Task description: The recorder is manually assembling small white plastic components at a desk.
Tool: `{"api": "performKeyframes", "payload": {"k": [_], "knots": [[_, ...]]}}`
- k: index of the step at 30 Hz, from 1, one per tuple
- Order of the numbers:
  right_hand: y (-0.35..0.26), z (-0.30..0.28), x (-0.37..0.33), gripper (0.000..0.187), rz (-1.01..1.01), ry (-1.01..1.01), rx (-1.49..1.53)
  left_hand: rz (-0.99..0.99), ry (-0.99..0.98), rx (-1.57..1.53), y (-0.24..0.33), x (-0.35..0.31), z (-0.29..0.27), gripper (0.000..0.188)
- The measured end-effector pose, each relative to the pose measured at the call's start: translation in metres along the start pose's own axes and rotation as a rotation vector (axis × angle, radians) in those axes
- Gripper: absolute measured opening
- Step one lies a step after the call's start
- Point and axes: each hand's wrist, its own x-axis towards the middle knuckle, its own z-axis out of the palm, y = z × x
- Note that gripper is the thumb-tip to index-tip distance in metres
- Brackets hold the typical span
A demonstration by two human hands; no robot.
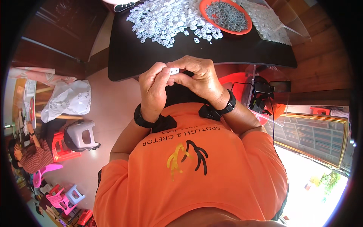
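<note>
In the head view, the only one, a person's two bare hands meet just short of the near edge of a dark counter [242, 51], with a small white plastic piece [174, 71] held between them. The left hand [153, 81] pinches the piece's left end between thumb and fingers, while the right hand [202, 73] has its thumb and forefinger drawn in close at the other end; whether that second grip presses on the piece or only steadies it, I cannot tell, as the fingers hide the contact. Holes show in the piece's face, but whether anything sits in them is too small to make out. On the counter beyond lies a broad heap of loose white pieces [160, 20], with a few strays near its front edge. Beside it on the right stands an orange bowl [203, 10] well filled with small grey metal parts [227, 16], and past that a flat, close-packed layer of pale pieces [266, 23]. As for progress, the single piece in hand looks partway through its handling; the large heap and full bowl suggest much is left. The packed layer may be pieces already dealt with, though its details are too fine to confirm that.
</note>
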Motion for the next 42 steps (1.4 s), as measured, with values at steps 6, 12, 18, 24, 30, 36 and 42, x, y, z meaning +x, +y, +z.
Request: {"api": "performKeyframes", "payload": {"k": [6,12,18,24,30,36,42], "knots": [[-0.015,-0.046,0.025,0.028,-0.183,0.055,-0.444,-0.078,0.024,-0.161,-0.003,0.003,-0.007,0.024],[-0.038,-0.206,0.099,0.027,-0.121,0.586,-1.178,-0.088,0.059,-0.105,0.000,0.003,-0.017,0.022],[-0.006,-0.256,0.113,0.023,-0.285,0.642,-1.406,-0.106,0.059,-0.175,0.001,0.005,-0.017,0.025],[0.064,-0.121,0.090,0.015,0.031,-0.017,-0.746,-0.141,0.071,-0.104,0.001,0.004,-0.019,0.026],[0.074,-0.068,0.090,0.018,-0.020,-0.270,-1.026,-0.136,0.064,-0.174,0.000,0.000,-0.022,0.022],[0.079,-0.053,0.095,0.017,-0.086,-0.328,-1.244,-0.142,0.063,-0.122,-0.001,0.000,-0.025,0.021],[0.093,-0.054,0.101,0.017,-0.192,-0.316,-1.359,-0.167,0.030,-0.052,-0.004,0.005,-0.025,0.025]]}}
